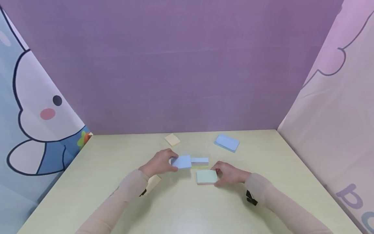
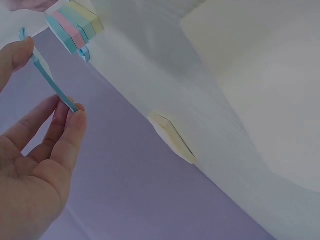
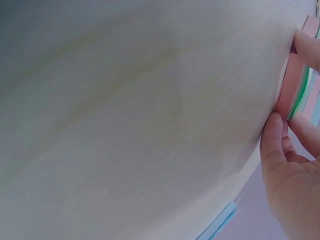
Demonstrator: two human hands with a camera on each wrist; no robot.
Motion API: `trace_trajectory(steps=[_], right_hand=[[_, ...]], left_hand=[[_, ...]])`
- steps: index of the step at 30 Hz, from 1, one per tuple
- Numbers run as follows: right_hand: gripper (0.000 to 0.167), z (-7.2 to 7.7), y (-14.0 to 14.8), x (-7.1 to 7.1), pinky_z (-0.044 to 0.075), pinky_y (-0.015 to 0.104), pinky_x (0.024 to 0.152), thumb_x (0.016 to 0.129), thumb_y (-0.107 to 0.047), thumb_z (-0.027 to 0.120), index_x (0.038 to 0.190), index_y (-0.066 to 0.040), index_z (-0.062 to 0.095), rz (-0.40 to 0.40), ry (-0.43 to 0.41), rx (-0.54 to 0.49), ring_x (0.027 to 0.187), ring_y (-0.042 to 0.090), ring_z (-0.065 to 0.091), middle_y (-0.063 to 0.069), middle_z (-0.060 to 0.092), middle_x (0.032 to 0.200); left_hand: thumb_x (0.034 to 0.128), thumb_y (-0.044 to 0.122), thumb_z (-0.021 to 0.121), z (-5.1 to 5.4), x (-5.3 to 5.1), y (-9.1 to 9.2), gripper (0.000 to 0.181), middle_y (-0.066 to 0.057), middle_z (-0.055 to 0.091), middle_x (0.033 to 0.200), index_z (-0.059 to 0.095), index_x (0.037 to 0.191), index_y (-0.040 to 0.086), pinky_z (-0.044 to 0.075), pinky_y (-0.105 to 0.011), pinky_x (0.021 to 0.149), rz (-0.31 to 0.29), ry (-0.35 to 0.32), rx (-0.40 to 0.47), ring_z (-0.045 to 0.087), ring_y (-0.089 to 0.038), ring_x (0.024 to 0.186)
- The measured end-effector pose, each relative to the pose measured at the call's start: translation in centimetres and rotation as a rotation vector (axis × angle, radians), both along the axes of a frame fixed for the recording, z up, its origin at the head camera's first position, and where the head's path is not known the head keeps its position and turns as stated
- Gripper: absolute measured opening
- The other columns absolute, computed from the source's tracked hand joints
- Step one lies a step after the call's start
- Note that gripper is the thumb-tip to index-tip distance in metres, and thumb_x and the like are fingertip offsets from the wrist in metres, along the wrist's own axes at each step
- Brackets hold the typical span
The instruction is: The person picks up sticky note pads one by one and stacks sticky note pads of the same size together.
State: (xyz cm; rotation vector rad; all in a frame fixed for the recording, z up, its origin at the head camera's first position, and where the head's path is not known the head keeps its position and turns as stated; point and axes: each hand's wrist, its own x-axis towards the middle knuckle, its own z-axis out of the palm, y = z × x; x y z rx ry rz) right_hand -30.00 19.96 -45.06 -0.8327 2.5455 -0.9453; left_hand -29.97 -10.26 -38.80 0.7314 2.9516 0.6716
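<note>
My left hand (image 1: 161, 162) pinches a thin blue sticky-note pad (image 1: 181, 162) by its edges, thumb on one side and fingers on the other. In the left wrist view that pad (image 2: 50, 80) is held above the table. Just right of it stands a layered stack of sticky-note pads (image 1: 200, 160), blue on top; its yellow, blue and pink layers show in the left wrist view. Nearer me, my right hand (image 1: 230, 174) grips the right side of a green-topped pad (image 1: 206, 177). Pink and green layers of this pad (image 3: 292, 90) show between thumb and fingers in the right wrist view.
A small yellow pad (image 1: 172, 140) lies toward the back of the table (image 1: 187, 211). At the back right is a blue pad (image 1: 227, 143). Another yellow pad (image 1: 153, 184) is partly hidden under my left forearm. A purple cloth wall (image 1: 187, 71) stands behind the table.
</note>
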Motion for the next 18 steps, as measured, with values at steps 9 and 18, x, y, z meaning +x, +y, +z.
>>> trace_trajectory(steps=[9, 18], right_hand=[[0.05, -0.1, 0.0, 0.0, 0.044, 0.034, 0.085, 0.067, -0.014, 0.078, 0.111, -0.001, 0.058, 0.002, -0.007, -0.004, 0.096, 0.017, 0.052, 0.004, 0.053, 0.105], [0.05, 0.0, -0.1, 0.1, 0.044, 0.034, 0.086, 0.066, -0.015, 0.079, 0.11, -0.002, 0.058, -0.013, 0.013, 0.016, 0.096, 0.018, 0.052, 0.003, 0.053, 0.104]], left_hand=[[0.0699, 0.022, 0.076, -0.3, 0.7, 0.9, 0.048, -0.008, 0.062, 0.105, 0.064, 0.111, 0.002, 0.048, -0.038, 0.082, -0.043, -0.013, 0.016, 0.057, -0.022, 0.095], [0.0701, 0.022, 0.076, -0.4, 1.4, 1.9, 0.047, -0.009, 0.061, 0.109, 0.064, 0.111, 0.002, 0.048, -0.037, 0.084, -0.073, -0.027, 0.011, 0.057, -0.024, 0.098]])
